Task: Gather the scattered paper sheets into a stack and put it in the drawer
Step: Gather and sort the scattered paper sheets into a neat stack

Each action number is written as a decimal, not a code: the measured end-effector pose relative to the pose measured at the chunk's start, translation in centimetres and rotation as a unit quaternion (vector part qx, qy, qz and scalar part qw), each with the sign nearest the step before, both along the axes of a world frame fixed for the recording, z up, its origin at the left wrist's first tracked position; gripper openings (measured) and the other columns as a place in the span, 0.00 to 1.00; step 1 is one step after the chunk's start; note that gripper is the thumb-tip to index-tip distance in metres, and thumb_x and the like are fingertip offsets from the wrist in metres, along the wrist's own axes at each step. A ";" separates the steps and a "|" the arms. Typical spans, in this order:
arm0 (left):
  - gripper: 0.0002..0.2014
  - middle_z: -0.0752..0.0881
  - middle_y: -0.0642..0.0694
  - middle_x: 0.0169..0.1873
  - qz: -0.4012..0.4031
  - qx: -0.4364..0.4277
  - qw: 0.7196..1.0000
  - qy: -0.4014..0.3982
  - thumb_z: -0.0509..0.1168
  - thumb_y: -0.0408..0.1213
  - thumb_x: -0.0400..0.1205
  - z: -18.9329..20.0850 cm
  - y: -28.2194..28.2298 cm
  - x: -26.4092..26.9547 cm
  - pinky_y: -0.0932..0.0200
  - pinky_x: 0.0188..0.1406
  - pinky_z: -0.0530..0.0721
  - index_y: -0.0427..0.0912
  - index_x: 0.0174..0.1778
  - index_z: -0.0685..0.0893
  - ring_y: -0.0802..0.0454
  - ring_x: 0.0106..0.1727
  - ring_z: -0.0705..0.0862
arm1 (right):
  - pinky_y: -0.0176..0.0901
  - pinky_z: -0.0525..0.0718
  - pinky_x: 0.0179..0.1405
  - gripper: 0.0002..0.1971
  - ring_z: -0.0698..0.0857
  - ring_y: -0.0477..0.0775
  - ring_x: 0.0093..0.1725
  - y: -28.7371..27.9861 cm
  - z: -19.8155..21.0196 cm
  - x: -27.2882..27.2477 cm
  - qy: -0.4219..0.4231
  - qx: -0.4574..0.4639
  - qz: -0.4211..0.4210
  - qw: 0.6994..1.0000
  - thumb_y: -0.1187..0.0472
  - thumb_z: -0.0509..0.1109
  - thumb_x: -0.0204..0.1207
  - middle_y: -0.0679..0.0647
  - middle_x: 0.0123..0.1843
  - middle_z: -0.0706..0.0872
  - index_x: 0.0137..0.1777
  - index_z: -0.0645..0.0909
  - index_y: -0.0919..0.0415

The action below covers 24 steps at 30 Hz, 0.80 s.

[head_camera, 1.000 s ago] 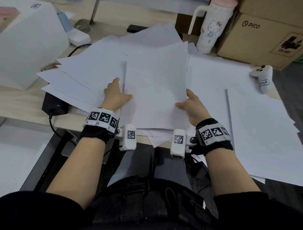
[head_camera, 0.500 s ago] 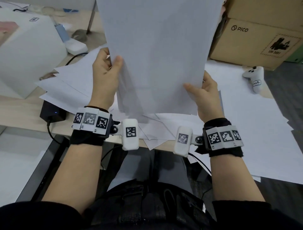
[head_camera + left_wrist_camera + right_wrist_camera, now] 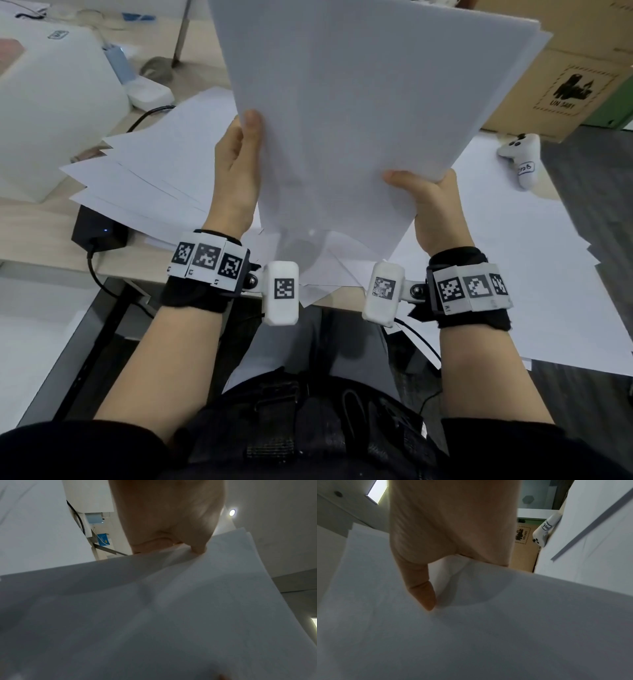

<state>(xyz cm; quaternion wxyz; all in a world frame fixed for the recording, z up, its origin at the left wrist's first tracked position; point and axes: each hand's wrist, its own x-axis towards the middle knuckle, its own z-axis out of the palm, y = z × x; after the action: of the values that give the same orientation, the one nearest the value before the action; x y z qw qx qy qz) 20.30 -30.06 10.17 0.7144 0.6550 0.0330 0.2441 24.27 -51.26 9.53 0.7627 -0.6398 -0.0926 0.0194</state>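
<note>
Bundle of paper sheets (image 3: 349,113): raised on edge above desk (image 3: 30,240), tilted toward 1 o'clock, edges uneven at top right
Left hand (image 3: 236,174): clamped on bundle's 9 o'clock edge, thumb on front
Right hand (image 3: 435,209): clamped on 4 o'clock edge, thumb on front
Loose sheets (image 3: 150,178): spread flat on desk, 9 through 4 o'clock
Cardboard box (image 3: 561,82): 2 o'clock, contents hidden
White controller (image 3: 520,157): 3 o'clock, on paper
Drawer: out of sight

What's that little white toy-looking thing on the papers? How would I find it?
Find the big brown cardboard box at the desk's far right. Just in front of it, lying on the loose paper sheets, is the small white controller. It is the only lumpy thing there, with black dots and a handwritten label.
</note>
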 end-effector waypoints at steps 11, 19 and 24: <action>0.18 0.87 0.62 0.50 -0.003 -0.011 1.000 0.006 0.45 0.44 0.91 0.2 -0.3 -0.3 0.69 0.57 0.79 0.53 0.52 0.81 0.66 0.57 0.83 | 0.47 0.86 0.48 0.16 0.88 0.57 0.48 0.2 0.3 0.2 -0.010 0.025 -0.018 0.999 0.68 0.77 0.62 0.60 0.48 0.89 0.51 0.85 0.69; 0.11 0.87 0.57 0.51 0.012 -0.021 0.999 0.027 0.52 0.39 0.90 -1.8 -0.6 -0.9 0.70 0.53 0.80 0.45 0.57 0.80 0.67 0.54 0.85 | 0.43 0.85 0.49 0.12 0.89 0.53 0.49 0.3 -1.2 -0.1 0.007 -0.001 -0.004 1.000 0.69 0.79 0.65 0.52 0.46 0.91 0.49 0.87 0.64; 0.08 0.88 0.61 0.40 0.027 -0.027 0.999 0.008 0.51 0.37 0.90 -1.6 -0.4 -0.8 0.72 0.45 0.80 0.45 0.50 0.75 0.69 0.43 0.84 | 0.44 0.85 0.49 0.11 0.89 0.54 0.49 -0.1 -1.3 -0.2 0.015 -0.004 0.004 1.000 0.65 0.78 0.66 0.54 0.46 0.91 0.48 0.87 0.65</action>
<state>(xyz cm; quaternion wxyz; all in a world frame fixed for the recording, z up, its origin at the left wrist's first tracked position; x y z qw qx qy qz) 19.51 -30.50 8.61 0.7247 0.6364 0.0632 0.2566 24.08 -51.38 8.23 0.7611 -0.6424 -0.0838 0.0326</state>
